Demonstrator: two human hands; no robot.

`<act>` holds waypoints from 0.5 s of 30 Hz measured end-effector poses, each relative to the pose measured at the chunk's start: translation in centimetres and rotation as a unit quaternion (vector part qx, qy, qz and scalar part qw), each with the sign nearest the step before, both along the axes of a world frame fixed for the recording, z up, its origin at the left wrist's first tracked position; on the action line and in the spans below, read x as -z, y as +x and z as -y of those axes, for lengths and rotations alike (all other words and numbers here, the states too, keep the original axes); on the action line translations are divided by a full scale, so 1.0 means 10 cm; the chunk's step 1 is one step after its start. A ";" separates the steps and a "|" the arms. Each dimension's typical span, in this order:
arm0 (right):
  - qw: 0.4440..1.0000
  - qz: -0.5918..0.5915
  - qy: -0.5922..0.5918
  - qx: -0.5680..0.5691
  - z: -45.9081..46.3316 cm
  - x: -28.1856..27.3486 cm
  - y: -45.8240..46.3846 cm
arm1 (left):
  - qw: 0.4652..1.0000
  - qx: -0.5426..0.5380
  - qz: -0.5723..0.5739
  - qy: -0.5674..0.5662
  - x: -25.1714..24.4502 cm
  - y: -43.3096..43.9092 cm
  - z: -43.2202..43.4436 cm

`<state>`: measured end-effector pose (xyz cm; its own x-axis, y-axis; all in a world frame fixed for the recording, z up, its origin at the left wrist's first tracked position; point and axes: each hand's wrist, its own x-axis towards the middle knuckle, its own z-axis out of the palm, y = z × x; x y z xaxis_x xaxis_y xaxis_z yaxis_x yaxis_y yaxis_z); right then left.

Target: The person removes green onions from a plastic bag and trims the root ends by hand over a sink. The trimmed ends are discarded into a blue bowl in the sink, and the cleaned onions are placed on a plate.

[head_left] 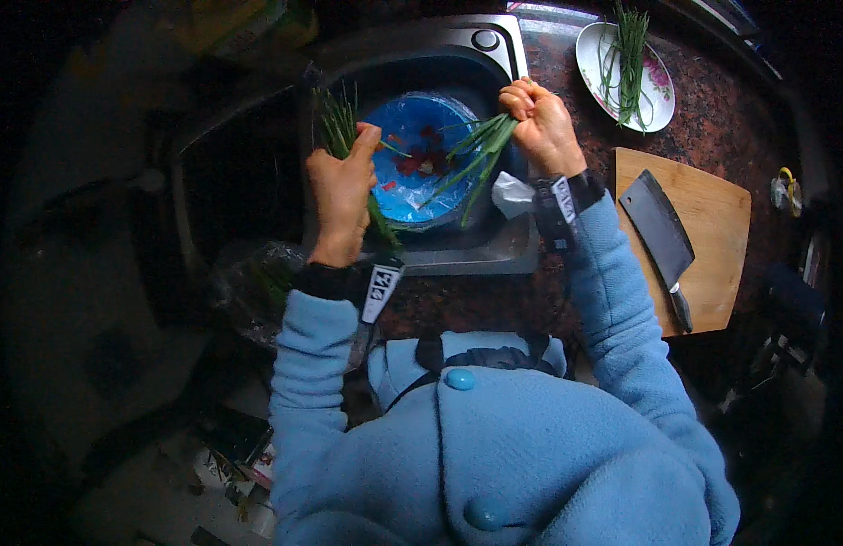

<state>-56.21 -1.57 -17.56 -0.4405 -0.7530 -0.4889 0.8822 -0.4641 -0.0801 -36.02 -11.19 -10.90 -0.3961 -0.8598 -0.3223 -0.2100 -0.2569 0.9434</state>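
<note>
My left hand [343, 194] grips a bunch of long green stalks [336, 123], like chives, at the left side of the sink basin [489, 75]. In my right hand [543, 126], closed at the basin's right edge, is a smaller bunch of green leaves [489, 140] that hangs down to the left. Between my hands a blue bowl [394, 112] sits in the basin, with clear plastic and red pieces [411, 164] in it. A crumpled white thing [513, 196] lies beside my right wrist.
An oval floral plate [657, 112] with more green stalks [629, 68] stands on the counter at the upper right. Below it a cleaver [660, 222] lies on a wooden cutting board [718, 225]. A clear plastic bag [264, 280] with greens is at the counter's left.
</note>
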 end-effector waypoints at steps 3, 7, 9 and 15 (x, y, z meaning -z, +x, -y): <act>0.994 0.080 -0.076 -0.013 -0.13 -0.01 -0.13 | 0.996 0.056 0.071 -0.023 0.06 0.05 0.09; 0.981 0.150 -0.119 -0.022 -0.19 0.00 -0.19 | 0.991 0.097 0.088 0.006 0.13 0.02 0.05; 0.979 0.161 -0.122 -0.022 -0.18 0.01 -0.20 | 0.990 0.097 0.104 -0.009 0.14 0.00 0.03; 0.978 0.163 -0.125 -0.033 -0.16 0.04 -0.18 | 0.989 0.093 0.109 -0.030 0.17 0.02 0.03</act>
